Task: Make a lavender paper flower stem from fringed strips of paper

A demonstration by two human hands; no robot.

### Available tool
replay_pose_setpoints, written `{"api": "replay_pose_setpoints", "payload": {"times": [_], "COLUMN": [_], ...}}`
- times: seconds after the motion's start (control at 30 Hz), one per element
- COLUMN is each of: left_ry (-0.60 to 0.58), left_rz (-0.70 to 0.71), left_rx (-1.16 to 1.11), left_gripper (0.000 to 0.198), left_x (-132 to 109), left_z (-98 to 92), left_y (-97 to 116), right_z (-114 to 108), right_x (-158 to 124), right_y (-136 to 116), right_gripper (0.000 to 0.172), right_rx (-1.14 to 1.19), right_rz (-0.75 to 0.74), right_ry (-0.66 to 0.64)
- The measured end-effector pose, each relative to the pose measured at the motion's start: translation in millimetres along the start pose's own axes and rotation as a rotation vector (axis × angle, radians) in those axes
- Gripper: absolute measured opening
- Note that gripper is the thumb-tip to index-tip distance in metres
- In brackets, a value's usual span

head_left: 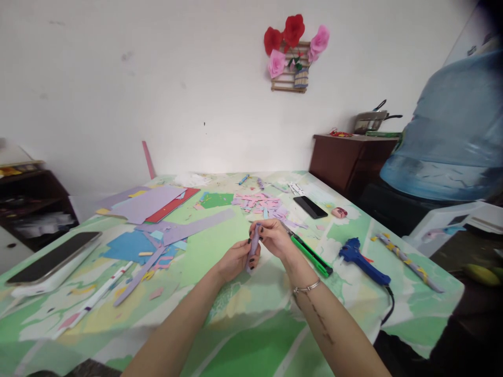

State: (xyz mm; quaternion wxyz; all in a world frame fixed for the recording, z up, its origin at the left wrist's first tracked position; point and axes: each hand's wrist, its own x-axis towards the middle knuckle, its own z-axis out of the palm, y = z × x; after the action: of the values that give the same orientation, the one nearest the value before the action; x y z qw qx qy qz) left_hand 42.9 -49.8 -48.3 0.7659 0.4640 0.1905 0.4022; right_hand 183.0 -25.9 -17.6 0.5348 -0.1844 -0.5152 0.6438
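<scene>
Between both hands, over the middle of the table, is a narrow rolled strip of purple foam or felt (253,250). My left hand (236,260) grips its lower part, fingers closed round it. Higher up, my right hand (271,236) pinches the top end between thumb and fingers. A green box cutter (312,254) lies just right of my right hand. Beneath and behind the hands is a light green sheet (214,246), with a long purple strip (204,226) across it.
Right side: a blue glue gun (365,262), a purple stick with yellow wrapping (408,259) and a black phone (310,207). Pink and purple scraps (257,203) lie at the back. Left: coloured sheets (153,204), blue pieces (128,246), a white ruler-like strip (94,298) and a tablet (55,256).
</scene>
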Motion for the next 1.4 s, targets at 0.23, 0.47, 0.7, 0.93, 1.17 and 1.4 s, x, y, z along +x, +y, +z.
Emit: {"api": "replay_pose_setpoints", "payload": {"times": [0.23, 0.47, 0.7, 0.93, 1.17, 1.4], "left_ry": [-0.058, -0.115, -0.109, -0.07, -0.06, -0.061], "left_rz": [-0.02, -0.016, -0.02, 0.037, 0.05, 0.038], "left_rx": [0.025, 0.041, 0.054, 0.018, 0.011, 0.018], "left_gripper": [0.026, 0.029, 0.028, 0.028, 0.028, 0.03], "left_x": [-1.4, -3.3, -1.2, -1.5, -0.4, -0.8], "left_z": [-0.5, 1.2, -2.5, -0.9, -1.9, 0.5], "left_y": [0.6, 3.8, 0.7, 2.1, 0.2, 0.9], "right_z": [-3.2, -3.3, -2.6, -3.4, -4.7, -2.5], "right_x": [-1.2, -1.8, -0.8, -1.3, 1.9, 2.8], "right_y": [-0.4, -1.0, 0.7, -1.5, 2.4, 5.7], "right_gripper": [0.02, 0.024, 0.013, 0.029, 0.025, 0.018], "right_rx": [-0.065, 0.011, 0.0, -0.028, -0.067, -0.034], "right_rz": [0.011, 0.038, -0.011, 0.049, 0.009, -0.04], "right_ry": [-0.038, -0.063, -0.036, -0.152, -0.153, -0.091]}}
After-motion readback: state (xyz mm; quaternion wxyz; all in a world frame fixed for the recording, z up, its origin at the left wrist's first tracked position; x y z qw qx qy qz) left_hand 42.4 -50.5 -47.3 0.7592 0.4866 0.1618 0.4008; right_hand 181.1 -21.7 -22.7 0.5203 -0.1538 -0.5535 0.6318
